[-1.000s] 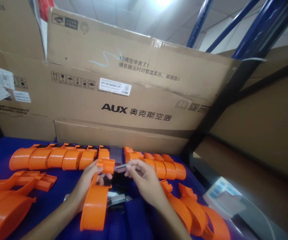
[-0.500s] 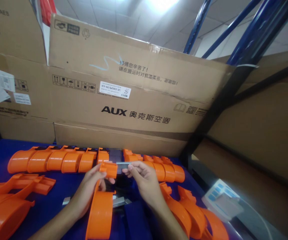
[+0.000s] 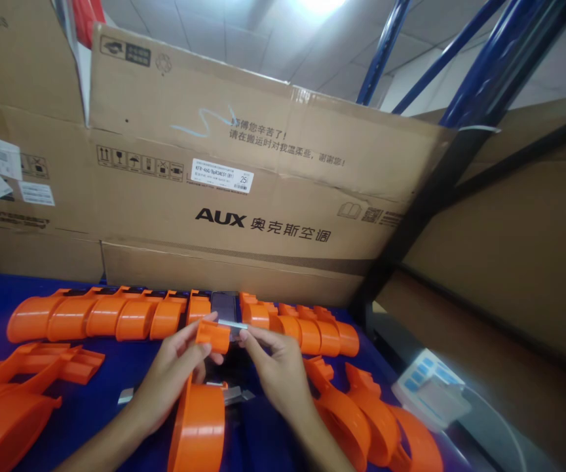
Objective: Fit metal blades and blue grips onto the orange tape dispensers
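My left hand [image 3: 175,364] is closed around the upper end of an orange plastic tape dispenser [image 3: 198,429], whose wide curved body hangs below the fingers. Thumb and fingertips of my right hand [image 3: 278,367] pinch a thin metal serrated blade [image 3: 232,325]. This blade lies slantwise at the right side of the dispenser's top end, its toothed edge upward. Whether it touches the plastic I cannot tell. Below the hands, several loose metal strips [image 3: 234,395] lie partly hidden behind the held dispenser.
Orange dispensers stand in a row [image 3: 133,319] at the back left, with another row [image 3: 312,334] at the back right. More lie at the front left [image 3: 12,413] and front right [image 3: 376,419]. A cardboard wall [image 3: 263,196] closes the back. A white device [image 3: 430,390] sits at right.
The blade has shifted left and now slants, with its teeth showing beside the dispenser's top. My right hand has come closer to my left. The camera view has moved slightly.
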The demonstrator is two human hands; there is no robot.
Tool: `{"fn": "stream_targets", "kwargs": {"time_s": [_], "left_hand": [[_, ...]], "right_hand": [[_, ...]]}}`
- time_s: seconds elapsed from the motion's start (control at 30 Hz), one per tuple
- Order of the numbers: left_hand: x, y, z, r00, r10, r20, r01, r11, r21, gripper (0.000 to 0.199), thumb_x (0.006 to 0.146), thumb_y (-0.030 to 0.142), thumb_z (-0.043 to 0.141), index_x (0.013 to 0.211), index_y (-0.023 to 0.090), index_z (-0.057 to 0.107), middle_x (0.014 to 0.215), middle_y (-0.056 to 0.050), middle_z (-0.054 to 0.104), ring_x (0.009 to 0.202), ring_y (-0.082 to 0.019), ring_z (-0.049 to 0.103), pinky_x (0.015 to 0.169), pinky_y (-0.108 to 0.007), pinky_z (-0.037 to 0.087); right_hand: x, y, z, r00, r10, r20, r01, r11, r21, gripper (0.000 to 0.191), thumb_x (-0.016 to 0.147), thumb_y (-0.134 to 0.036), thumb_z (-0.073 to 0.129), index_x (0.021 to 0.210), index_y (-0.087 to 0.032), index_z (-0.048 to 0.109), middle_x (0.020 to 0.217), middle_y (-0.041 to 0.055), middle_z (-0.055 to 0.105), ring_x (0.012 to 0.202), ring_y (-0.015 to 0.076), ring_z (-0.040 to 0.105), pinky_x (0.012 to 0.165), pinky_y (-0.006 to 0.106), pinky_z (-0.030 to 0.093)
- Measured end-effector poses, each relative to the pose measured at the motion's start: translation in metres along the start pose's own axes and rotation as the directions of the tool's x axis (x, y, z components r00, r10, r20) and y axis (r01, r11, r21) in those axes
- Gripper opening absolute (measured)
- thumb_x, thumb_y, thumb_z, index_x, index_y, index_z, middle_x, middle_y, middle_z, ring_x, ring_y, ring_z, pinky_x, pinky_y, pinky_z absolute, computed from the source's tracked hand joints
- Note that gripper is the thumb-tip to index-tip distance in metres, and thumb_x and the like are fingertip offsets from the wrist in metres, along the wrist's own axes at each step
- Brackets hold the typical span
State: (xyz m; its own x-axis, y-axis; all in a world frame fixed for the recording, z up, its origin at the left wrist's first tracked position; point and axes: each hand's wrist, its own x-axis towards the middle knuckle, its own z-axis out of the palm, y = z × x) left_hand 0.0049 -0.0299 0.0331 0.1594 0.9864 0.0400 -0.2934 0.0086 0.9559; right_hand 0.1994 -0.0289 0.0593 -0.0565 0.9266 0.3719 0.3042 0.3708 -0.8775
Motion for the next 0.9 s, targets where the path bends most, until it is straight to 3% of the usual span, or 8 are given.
{"fn": "stream_targets", "kwargs": {"time_s": [0.17,0.37,0.5,0.6,0.67,0.77,0.9], "left_hand": [[-0.003,-0.002,0.004,1.0,-0.008,-0.012,0.008,1.0,-0.003,0.071,0.087,0.038,0.07,0.152,0.017,0.048,0.084,-0.007,0.076,0.052,-0.009,0.045,0.052,-0.022,0.037],[-0.005,-0.004,0.007,0.999,-0.037,0.003,0.037,0.999,-0.018,0.074,0.082,0.031,0.072,0.151,0.017,0.05,0.077,-0.003,0.073,0.053,-0.01,0.047,0.052,-0.022,0.04],[-0.005,-0.003,0.008,0.999,-0.039,0.016,0.04,0.999,-0.021,0.07,0.082,0.026,0.071,0.149,0.017,0.052,0.077,-0.002,0.072,0.054,-0.01,0.047,0.052,-0.02,0.04],[-0.004,0.0,0.007,0.999,-0.052,-0.008,0.052,0.996,-0.066,0.052,0.081,0.027,0.073,0.131,0.015,0.064,0.077,-0.003,0.074,0.053,-0.009,0.048,0.051,-0.019,0.039],[-0.003,0.004,0.007,0.997,-0.07,-0.039,0.064,0.988,-0.139,0.033,0.081,0.03,0.074,0.11,0.013,0.071,0.075,-0.005,0.074,0.05,-0.008,0.047,0.049,-0.018,0.038],[-0.004,0.012,0.007,0.984,-0.145,-0.102,0.113,0.955,-0.274,0.022,0.08,0.034,0.072,0.087,0.013,0.072,0.075,-0.007,0.075,0.051,-0.011,0.055,0.05,-0.021,0.044],[-0.003,0.018,0.003,0.953,-0.298,-0.049,0.253,0.876,-0.411,0.023,0.078,0.035,0.073,0.086,0.014,0.074,0.079,-0.008,0.076,0.067,-0.022,0.07,0.065,-0.031,0.056]], "right_hand": [[-0.01,-0.013,0.001,0.994,-0.078,0.072,0.095,0.959,-0.267,0.033,0.103,-0.04,0.053,0.095,-0.022,0.079,0.074,0.0042,0.071,0.069,0.022,0.063,0.063,0.03,0.043],[-0.015,-0.019,0.005,0.975,-0.124,0.183,0.179,0.928,-0.327,0.034,0.105,-0.031,0.047,0.086,-0.021,0.073,0.081,0.0072,0.07,0.075,0.0224,0.065,0.067,0.03,0.043],[-0.014,-0.021,0.002,0.961,-0.124,0.247,0.211,0.906,-0.366,0.031,0.105,-0.025,0.044,0.094,-0.019,0.073,0.085,0.0072,0.07,0.077,0.0214,0.065,0.07,0.03,0.045],[-0.013,-0.019,-0.002,0.955,-0.123,0.268,0.231,0.879,-0.418,0.03,0.104,-0.022,0.045,0.119,-0.02,0.071,0.098,0.008,0.073,0.087,0.0219,0.067,0.078,0.03,0.047],[-0.01,-0.016,-0.005,0.965,-0.108,0.237,0.217,0.837,-0.502,0.031,0.101,-0.021,0.05,0.124,-0.021,0.069,0.107,0.0086,0.074,0.098,0.0236,0.066,0.087,0.033,0.047],[-0.007,-0.011,-0.007,0.977,-0.023,0.21,0.162,0.72,-0.675,0.019,0.093,-0.019,0.057,0.101,-0.021,0.075,0.103,0.0087,0.074,0.103,0.0265,0.062,0.089,0.035,0.045],[-0.006,-0.006,-0.005,0.957,0.133,0.258,0.134,0.585,-0.8,0.011,0.087,-0.023,0.065,0.087,-0.022,0.076,0.098,0.0095,0.072,0.101,0.0285,0.06,0.084,0.037,0.042]]}}
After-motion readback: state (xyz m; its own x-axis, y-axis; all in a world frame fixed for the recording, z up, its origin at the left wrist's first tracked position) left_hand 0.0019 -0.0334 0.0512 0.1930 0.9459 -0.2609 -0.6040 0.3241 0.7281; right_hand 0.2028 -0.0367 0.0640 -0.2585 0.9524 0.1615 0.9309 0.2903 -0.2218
